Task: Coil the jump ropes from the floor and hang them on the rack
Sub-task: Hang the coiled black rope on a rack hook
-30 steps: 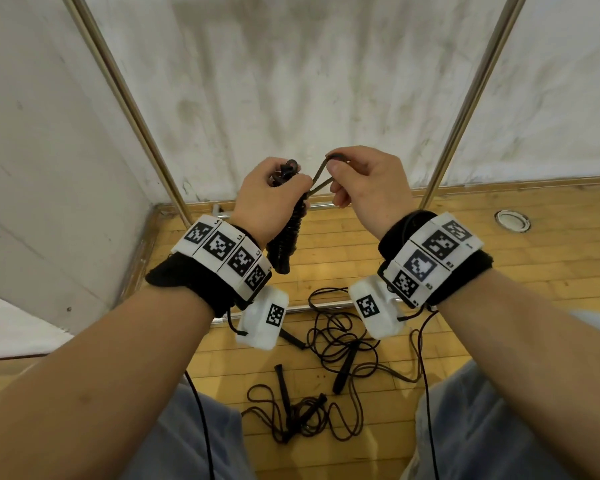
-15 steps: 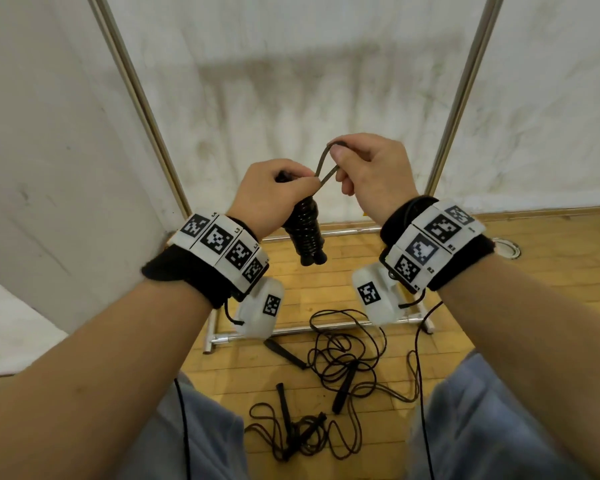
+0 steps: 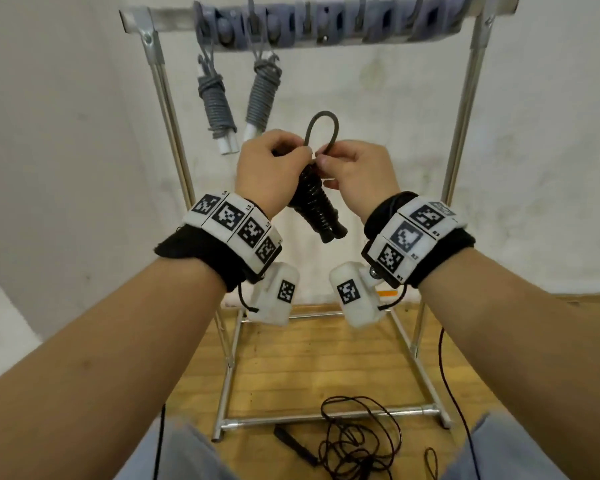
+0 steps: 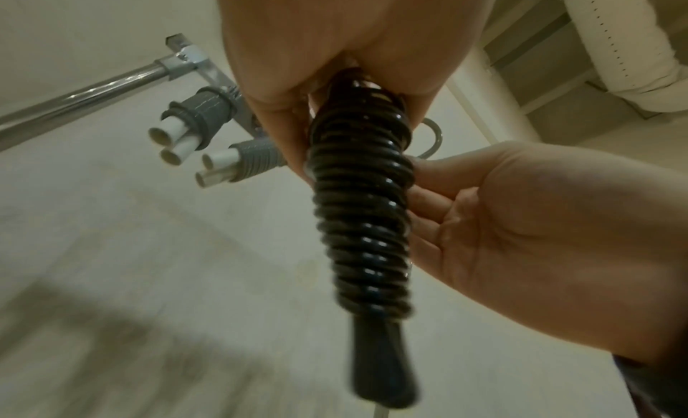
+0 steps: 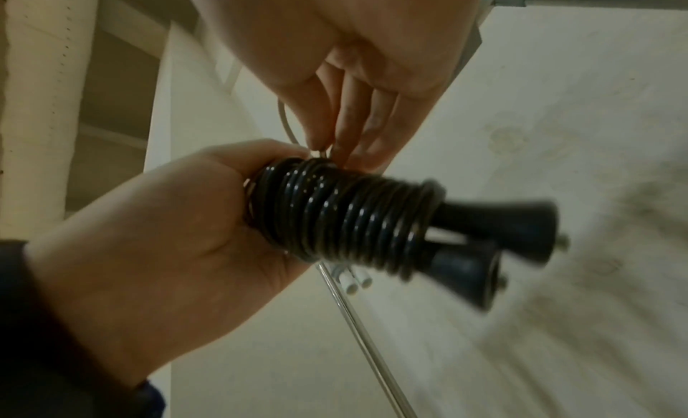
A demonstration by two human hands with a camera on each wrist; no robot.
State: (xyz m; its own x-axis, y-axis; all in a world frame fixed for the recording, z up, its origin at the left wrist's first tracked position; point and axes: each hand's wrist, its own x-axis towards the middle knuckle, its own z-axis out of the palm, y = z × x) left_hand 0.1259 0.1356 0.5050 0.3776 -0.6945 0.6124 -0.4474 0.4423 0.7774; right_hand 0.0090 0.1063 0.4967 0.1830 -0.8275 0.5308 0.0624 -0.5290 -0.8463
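A black jump rope (image 3: 314,202), wound in tight turns round its two handles, hangs at chest height in front of the rack (image 3: 326,19). My left hand (image 3: 274,168) grips the top of the coil (image 4: 363,218). My right hand (image 3: 357,171) pinches the base of a free loop (image 3: 321,129) that stands up above both hands. In the right wrist view the coil (image 5: 346,215) lies in the left palm (image 5: 149,233), with both flared handle ends (image 5: 502,233) sticking out. Two grey coiled ropes (image 3: 236,98) hang from hooks at the rack's left.
The rack's top bar carries a row of grey hooks (image 3: 378,22), with those to the right of the grey ropes bare. A loose black rope (image 3: 357,438) with a handle (image 3: 293,439) lies tangled on the wooden floor by the rack's base bar (image 3: 326,415). A white wall stands behind.
Both hands have risen with the black coil toward the rack's top bar, which has come into view. The pinched loop now stands taller above the hands.
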